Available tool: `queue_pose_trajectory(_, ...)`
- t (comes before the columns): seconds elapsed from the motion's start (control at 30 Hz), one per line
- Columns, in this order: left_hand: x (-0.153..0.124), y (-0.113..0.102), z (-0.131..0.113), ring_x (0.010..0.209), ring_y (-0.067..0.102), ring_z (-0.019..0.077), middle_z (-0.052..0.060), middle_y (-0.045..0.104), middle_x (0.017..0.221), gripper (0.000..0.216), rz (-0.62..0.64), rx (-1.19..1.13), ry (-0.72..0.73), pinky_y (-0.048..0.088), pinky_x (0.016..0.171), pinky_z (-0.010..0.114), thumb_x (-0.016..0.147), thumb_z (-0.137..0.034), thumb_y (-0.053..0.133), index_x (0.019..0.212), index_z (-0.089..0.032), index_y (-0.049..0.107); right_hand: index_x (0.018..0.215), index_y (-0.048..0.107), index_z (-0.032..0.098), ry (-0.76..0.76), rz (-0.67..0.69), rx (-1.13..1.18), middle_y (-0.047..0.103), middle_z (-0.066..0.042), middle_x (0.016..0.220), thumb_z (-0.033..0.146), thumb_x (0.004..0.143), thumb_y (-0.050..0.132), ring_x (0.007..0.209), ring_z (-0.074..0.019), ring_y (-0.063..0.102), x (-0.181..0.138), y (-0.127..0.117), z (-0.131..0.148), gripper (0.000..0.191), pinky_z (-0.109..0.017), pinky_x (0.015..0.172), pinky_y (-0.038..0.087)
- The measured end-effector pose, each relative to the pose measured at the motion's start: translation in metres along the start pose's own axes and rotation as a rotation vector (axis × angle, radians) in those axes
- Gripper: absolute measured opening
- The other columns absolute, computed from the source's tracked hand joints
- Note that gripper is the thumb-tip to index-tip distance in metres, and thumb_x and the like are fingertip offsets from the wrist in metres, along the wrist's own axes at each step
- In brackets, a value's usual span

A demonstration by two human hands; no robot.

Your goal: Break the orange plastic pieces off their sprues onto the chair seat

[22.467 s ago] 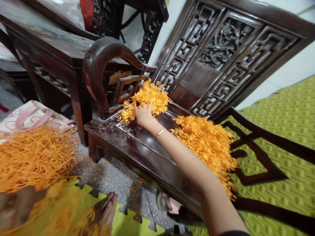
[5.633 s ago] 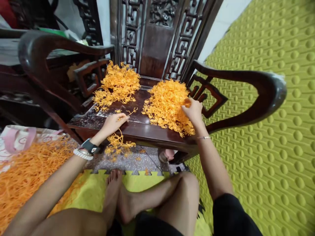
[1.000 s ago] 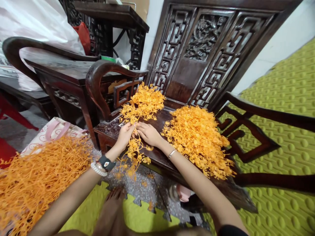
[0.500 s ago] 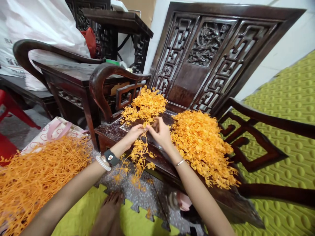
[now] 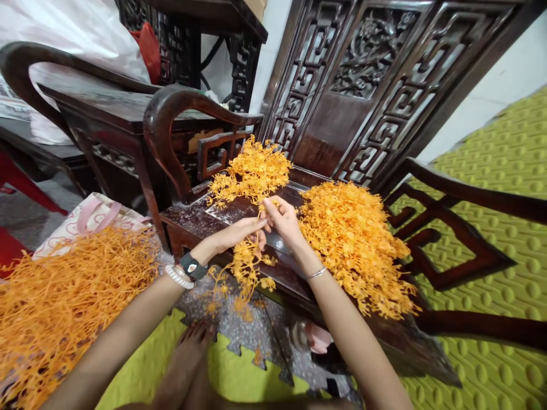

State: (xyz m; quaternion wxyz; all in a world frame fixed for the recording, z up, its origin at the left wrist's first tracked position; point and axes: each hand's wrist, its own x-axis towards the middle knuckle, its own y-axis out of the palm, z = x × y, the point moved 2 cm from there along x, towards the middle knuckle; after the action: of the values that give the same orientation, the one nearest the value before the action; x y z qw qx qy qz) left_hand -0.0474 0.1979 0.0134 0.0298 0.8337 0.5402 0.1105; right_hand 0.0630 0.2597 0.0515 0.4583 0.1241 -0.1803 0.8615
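My left hand (image 5: 237, 232) and my right hand (image 5: 284, 219) meet above the dark wooden chair seat (image 5: 200, 217), both pinched on the top of an orange flower sprig (image 5: 245, 269) that hangs down over the seat's front edge. A small pile of orange sprigs (image 5: 252, 172) lies at the back left of the seat. A larger pile of orange flowers (image 5: 353, 239) covers the right side, just beside my right wrist.
A heap of thin orange stems (image 5: 60, 290) lies on a pink bag (image 5: 88, 215) on the floor at left. A second dark chair (image 5: 77, 108) stands behind it. Green foam mat (image 5: 496, 239) covers the floor at right. My bare foot (image 5: 188, 359) rests below.
Both hands have lifted off the seat and risen a little with the sprig, which now hangs higher. The piles have not moved.
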Motion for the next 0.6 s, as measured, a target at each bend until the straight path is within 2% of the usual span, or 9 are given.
queue_pose_trajectory(0.07,0.000,0.000,-0.001,0.039,0.045,0.0080,-0.005,0.049,0.049,0.038,0.030,-0.051,-0.008,0.041,0.051,0.023,0.088,-0.054,0.046,0.073,-0.018,0.047,0.073,0.054,0.019,0.031,-0.016,0.076,0.040,0.009,0.048,0.056,0.075,0.064,0.039,-0.0054,0.028,0.002,-0.005,0.002,0.038,-0.021,0.039,0.020)
queue_pose_trajectory(0.17,0.002,-0.002,-0.002,0.037,0.031,0.0054,-0.008,0.036,0.042,0.046,-0.072,-0.080,0.069,0.034,0.046,0.020,0.088,-0.055,0.044,0.061,-0.020,0.034,0.067,0.053,0.019,0.044,-0.182,0.146,0.029,0.011,0.046,0.058,0.066,0.070,0.040,-0.0042,0.022,0.007,-0.014,-0.001,0.043,-0.021,0.040,0.016)
queue_pose_trajectory(0.27,0.006,-0.001,-0.001,0.039,0.027,0.0052,-0.008,0.031,0.040,0.050,-0.141,-0.010,0.068,0.031,0.046,0.019,0.087,-0.057,0.045,0.057,-0.020,0.031,0.062,0.050,0.019,0.038,-0.342,0.181,0.027,0.011,0.046,0.060,0.061,0.072,0.041,-0.0046,0.022,0.012,-0.019,-0.010,0.047,-0.022,0.041,0.016)
queue_pose_trajectory(0.37,0.011,0.003,0.001,0.038,0.024,0.0050,-0.009,0.029,0.039,0.050,-0.165,0.013,0.040,0.027,0.043,0.019,0.085,-0.058,0.046,0.056,-0.020,0.031,0.058,0.047,0.020,0.006,-0.453,0.118,0.028,0.010,0.047,0.062,0.065,0.068,0.042,-0.0059,0.022,0.014,-0.020,-0.018,0.048,-0.024,0.042,0.016)
queue_pose_trajectory(0.47,0.013,0.004,0.003,0.037,0.022,0.0050,-0.009,0.028,0.039,0.049,-0.174,0.003,0.036,0.024,0.041,0.019,0.086,-0.057,0.046,0.057,-0.020,0.031,0.057,0.046,0.020,-0.111,-0.571,-0.067,0.030,0.007,0.051,0.061,0.073,0.060,0.046,-0.0074,0.024,0.011,-0.021,-0.020,0.046,-0.025,0.044,0.018)
queue_pose_trajectory(0.6,0.012,0.005,0.004,0.037,0.021,0.0050,-0.009,0.027,0.040,0.049,-0.186,0.017,0.039,0.024,0.042,0.020,0.087,-0.056,0.045,0.056,-0.020,0.031,0.058,0.044,0.020,-0.198,-0.615,-0.259,0.031,0.006,0.053,0.055,0.082,0.053,0.048,-0.0083,0.025,0.007,-0.018,-0.017,0.044,-0.025,0.046,0.020)
